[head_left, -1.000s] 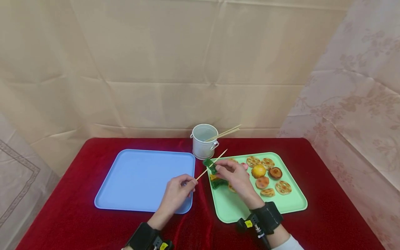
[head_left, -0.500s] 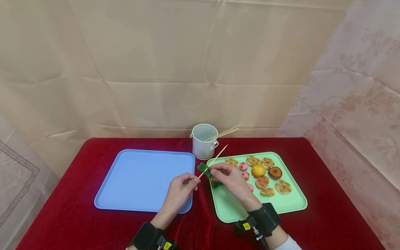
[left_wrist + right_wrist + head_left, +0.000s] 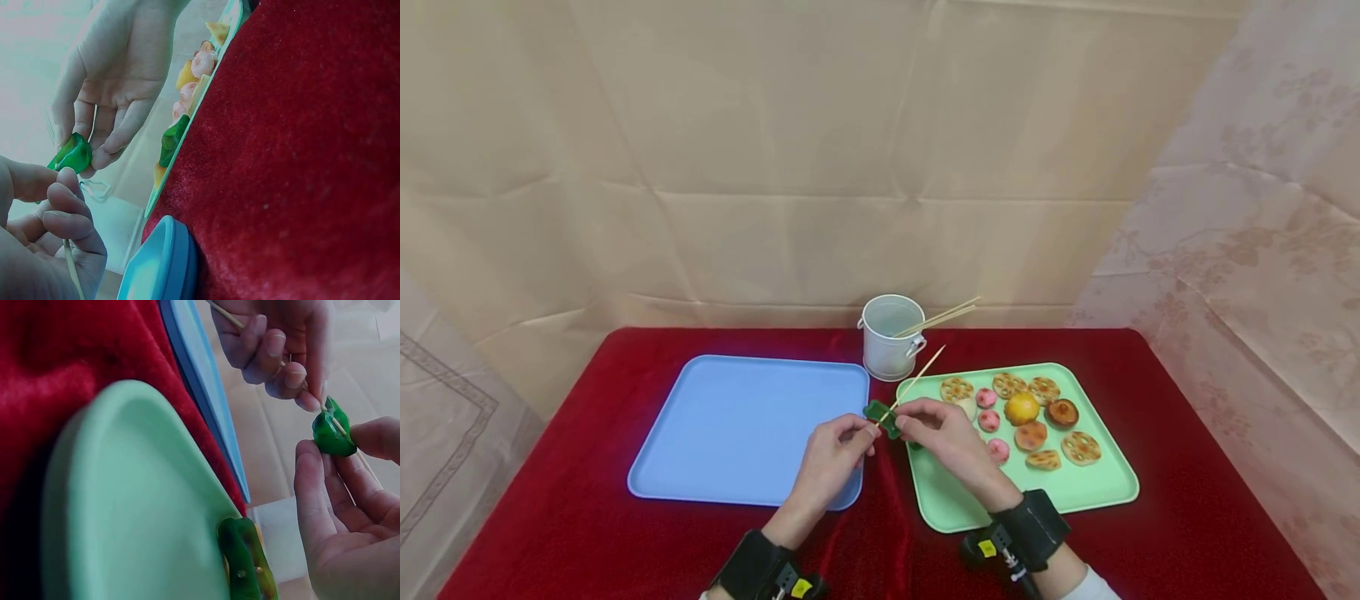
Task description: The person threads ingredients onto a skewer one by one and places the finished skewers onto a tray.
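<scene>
A green pepper piece is threaded on a thin bamboo skewer, which slants up and away to the right. My left hand pinches the skewer's lower end between thumb and fingers. My right hand pinches the pepper piece, close to the left fingertips. In the right wrist view, the skewer passes through the green pepper piece and its far part runs behind the right fingers. Another green pepper piece lies at the edge of the light green tray, mostly hidden by my right hand in the head view.
Toy lotus root slices, pink pieces, a yellow piece and a mushroom lie on the green tray. A blue tray is at left. Behind stands a white bucket holding several skewers.
The pepper piece has slid down the skewer toward my left hand, pushed by my right hand, which moved left and slightly down. Pink pieces it covered now show.
</scene>
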The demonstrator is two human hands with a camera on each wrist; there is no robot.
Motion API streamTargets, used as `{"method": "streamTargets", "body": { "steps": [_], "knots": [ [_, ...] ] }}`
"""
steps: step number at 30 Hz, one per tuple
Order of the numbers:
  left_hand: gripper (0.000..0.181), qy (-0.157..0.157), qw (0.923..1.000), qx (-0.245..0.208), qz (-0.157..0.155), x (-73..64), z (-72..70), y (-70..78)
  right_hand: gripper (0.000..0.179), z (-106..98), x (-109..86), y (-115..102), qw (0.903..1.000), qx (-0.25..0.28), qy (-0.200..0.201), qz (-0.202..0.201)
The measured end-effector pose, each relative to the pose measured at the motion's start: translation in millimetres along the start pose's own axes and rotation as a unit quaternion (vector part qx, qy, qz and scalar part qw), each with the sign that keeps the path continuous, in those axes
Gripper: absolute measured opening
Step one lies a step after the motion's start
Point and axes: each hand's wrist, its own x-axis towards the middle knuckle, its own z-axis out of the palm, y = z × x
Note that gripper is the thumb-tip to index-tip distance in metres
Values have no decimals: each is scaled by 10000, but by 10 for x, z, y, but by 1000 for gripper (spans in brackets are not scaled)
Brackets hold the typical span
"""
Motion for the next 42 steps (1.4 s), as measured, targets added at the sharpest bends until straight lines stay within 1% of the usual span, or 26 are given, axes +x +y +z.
{"method": "streamTargets", "body": {
  "steps": [6,8,10,12,14,17,19,21,22,23,26,28,31,34,37,40,42],
  "knots": [
    [16,-19,10000,-33,33,31,-13,-21,30,-25,0,-24,9999,-134,-88,-54],
    [16,3,10000,-64,10,36,-23,-25,31,-70,-2,-51,9997,-198,7,-116],
    [15,25,10000,-79,-11,34,-39,-26,31,-139,-2,-74,9985,-471,182,-214],
    [14,53,10000,-42,-38,33,-53,-30,30,-207,0,-87,9942,-914,423,-386],
    [13,56,10000,-14,-56,37,-79,-36,26,-266,14,-77,9838,-1539,668,-629],
    [14,71,10000,36,-58,43,-113,-34,19,-335,35,-67,9632,-2334,890,-987],
    [14,45,10000,30,-64,49,-133,-32,16,-375,45,-69,9520,-2702,950,-1078],
    [15,25,10000,15,-87,54,-145,-33,14,-407,56,-79,9419,-3043,943,-1061],
    [15,10,9999,-16,-111,56,-150,-36,14,-419,65,-82,9352,-3257,898,-1060],
    [15,-5,9999,-36,-150,61,-154,-45,14,-425,81,-79,9269,-3496,857,-1061],
    [14,-39,9996,-102,-249,67,-164,-65,14,-432,139,-67,8954,-4234,626,-1229],
    [14,-47,9994,-138,-310,72,-168,-77,16,-430,191,-61,8752,-4613,422,-1393],
    [14,-56,9992,-169,-364,78,-172,-84,18,-431,263,-75,8618,-4851,122,-1476],
    [14,-61,9992,-178,-365,79,-174,-82,18,-436,325,-100,8533,-4999,-166,-1474],
    [14,-55,9990,-221,-372,75,-175,-74,16,-441,375,-118,8469,-5084,-442,-1493],
    [14,-59,9988,-247,-412,79,-175,-75,6,-444,419,-113,8374,-5176,-697,-1613],
    [13,-57,9987,-261,-438,82,-174,-78,13,-447,438,-101,8301,-5233,-814,-1745]
  ]
}}
